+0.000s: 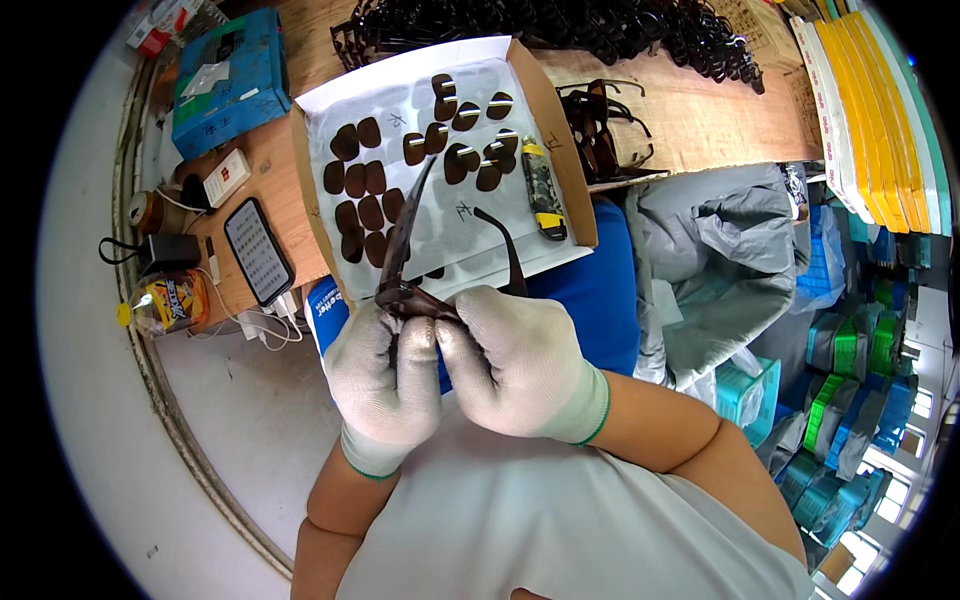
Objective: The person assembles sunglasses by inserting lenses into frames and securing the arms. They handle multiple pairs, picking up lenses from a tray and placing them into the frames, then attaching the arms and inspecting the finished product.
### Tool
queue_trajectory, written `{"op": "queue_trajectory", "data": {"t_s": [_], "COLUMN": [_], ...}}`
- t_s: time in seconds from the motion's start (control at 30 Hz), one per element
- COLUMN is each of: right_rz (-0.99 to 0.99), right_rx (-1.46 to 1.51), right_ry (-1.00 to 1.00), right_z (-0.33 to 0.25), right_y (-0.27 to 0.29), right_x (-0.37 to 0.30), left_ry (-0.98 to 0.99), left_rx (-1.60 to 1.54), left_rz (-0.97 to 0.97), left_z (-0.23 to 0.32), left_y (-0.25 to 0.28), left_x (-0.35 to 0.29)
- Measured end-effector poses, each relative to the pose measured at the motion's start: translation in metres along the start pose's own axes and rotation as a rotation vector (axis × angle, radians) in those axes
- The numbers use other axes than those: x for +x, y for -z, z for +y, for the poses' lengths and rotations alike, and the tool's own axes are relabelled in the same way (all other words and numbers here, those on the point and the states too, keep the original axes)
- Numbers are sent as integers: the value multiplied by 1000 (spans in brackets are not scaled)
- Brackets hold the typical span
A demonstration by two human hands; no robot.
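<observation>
Wooden bench (700, 120) carries a shallow cardboard tray (560, 130) lined with white paper. Dark brown lenses (365, 190) lie scattered inside the tray. Just below the tray, gloved left hand (385, 385) and right hand (520, 365) pinch a brown glasses frame (405, 290), thumbs pressed together, temples pointing toward the tray.

A wooden workbench (700, 110) spans the upper frame, pale grey floor (230, 400) fills the lower left, bright windows (890, 500) glow at the lower right, and yellow boards (870, 110) lean at the upper right.
</observation>
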State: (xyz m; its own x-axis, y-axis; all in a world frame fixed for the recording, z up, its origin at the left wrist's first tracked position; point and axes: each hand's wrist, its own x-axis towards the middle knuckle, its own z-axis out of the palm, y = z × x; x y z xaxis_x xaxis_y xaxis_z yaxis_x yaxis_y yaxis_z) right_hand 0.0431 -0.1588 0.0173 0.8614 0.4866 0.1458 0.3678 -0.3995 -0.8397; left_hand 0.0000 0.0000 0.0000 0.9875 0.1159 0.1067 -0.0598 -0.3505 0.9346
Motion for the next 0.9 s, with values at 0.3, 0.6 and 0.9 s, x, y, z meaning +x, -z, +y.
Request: {"op": "queue_trajectory", "data": {"t_s": [0.3, 0.6, 0.9], "right_rz": [-335, -396, -359], "right_rx": [775, 824, 475], "right_ry": [-410, -450, -168], "right_z": [11, 14, 14], "right_y": [15, 18, 21], "right_x": [7, 5, 3], "left_ry": [146, 195, 39], "left_rx": [-346, -484, -292], "left_rz": [-149, -141, -137], "left_z": [-16, -16, -25], "left_y": [15, 11, 15], "left_x": [-2, -3, -3]}}
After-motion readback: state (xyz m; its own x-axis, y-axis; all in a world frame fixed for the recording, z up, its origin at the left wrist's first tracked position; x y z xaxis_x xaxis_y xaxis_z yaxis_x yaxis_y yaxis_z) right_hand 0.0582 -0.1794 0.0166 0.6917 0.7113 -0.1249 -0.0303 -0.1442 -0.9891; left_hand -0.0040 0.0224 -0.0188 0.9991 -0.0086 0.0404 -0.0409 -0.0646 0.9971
